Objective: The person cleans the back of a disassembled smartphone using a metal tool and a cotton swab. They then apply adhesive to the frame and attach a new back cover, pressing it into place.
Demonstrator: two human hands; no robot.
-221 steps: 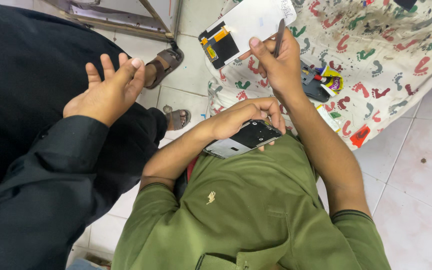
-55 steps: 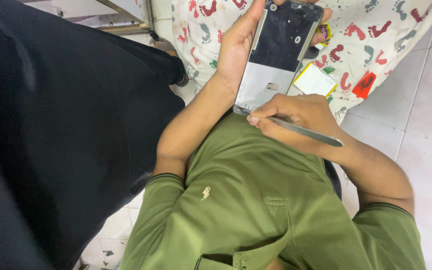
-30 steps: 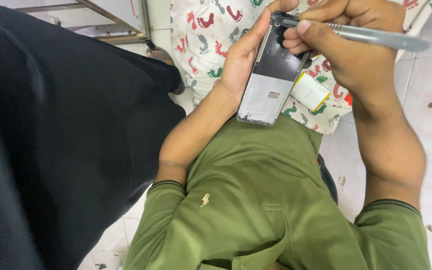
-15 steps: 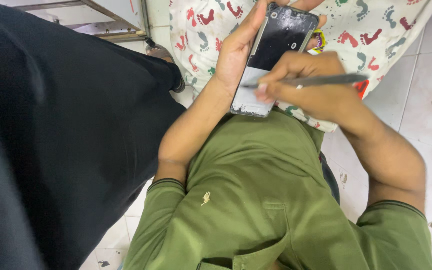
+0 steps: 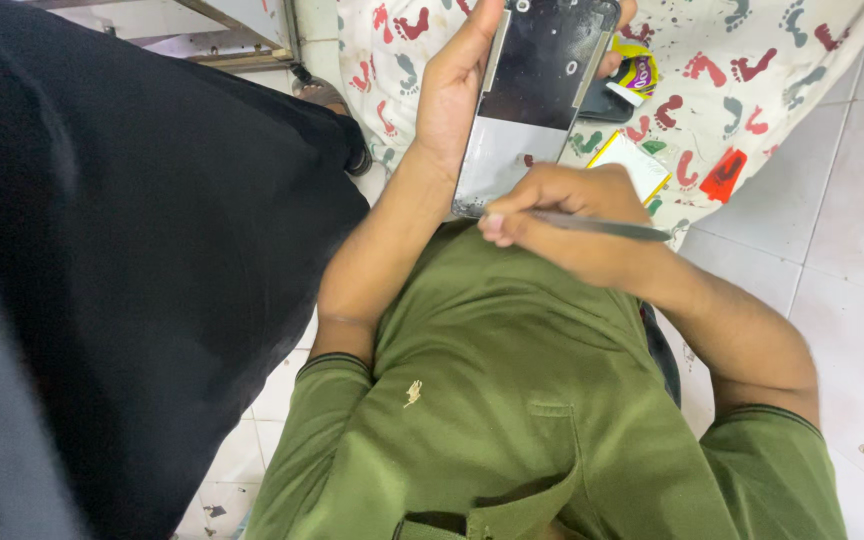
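**Opened phone held up, metal tool at its lower end**

The left hand (image 5: 457,95) holds an opened phone (image 5: 532,100) upright above the lap, its fingers wrapped round the phone's edges. The right hand (image 5: 562,215) has its fingers pinched shut on a thin metal tool (image 5: 602,227), just beside the phone's lower end. Beyond lies a cloth (image 5: 752,80) printed with footprints, with a white card (image 5: 634,165) and a red tag (image 5: 724,175) on it. A person in black (image 5: 132,250) stands at the left.

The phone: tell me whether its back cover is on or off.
Off. The phone in the left hand shows bare inner parts and a grey plate, worked with tweezers by the right hand.
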